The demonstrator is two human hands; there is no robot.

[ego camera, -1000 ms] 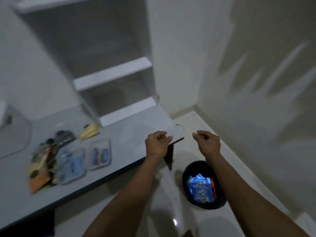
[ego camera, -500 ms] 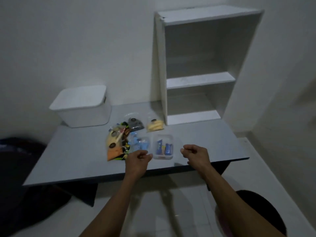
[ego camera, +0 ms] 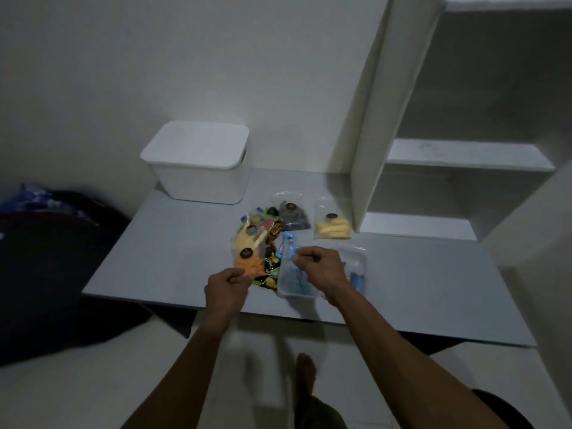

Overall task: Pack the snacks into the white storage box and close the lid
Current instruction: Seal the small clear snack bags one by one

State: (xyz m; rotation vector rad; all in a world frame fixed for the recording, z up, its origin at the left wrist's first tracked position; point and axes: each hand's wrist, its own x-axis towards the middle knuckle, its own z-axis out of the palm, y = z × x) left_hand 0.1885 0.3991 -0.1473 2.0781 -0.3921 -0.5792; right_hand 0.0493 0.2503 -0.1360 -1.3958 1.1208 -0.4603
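Observation:
The white storage box (ego camera: 198, 168) stands at the back left of the grey table (ego camera: 148, 261) with its lid on. In front of it lie the snacks: an orange and yellow bag (ego camera: 247, 252), a dark bag (ego camera: 292, 216), a yellow bag (ego camera: 332, 227), and clear trays with blue packets (ego camera: 292, 281). My left hand (ego camera: 227, 289) hovers at the near edge of the orange bag, fingers curled, holding nothing. My right hand (ego camera: 322, 267) is curled too, above the clear trays, and partly hides them.
A white open shelf unit (ego camera: 464, 159) stands on the table's right side against the wall. A dark bundle (ego camera: 40, 258) lies on the floor to the left. My bare foot (ego camera: 306, 370) shows below the table's front edge.
The view swung left from the bin and wall to the table, then closer to it. Both hands moved forward over the snacks, still curled and holding nothing.

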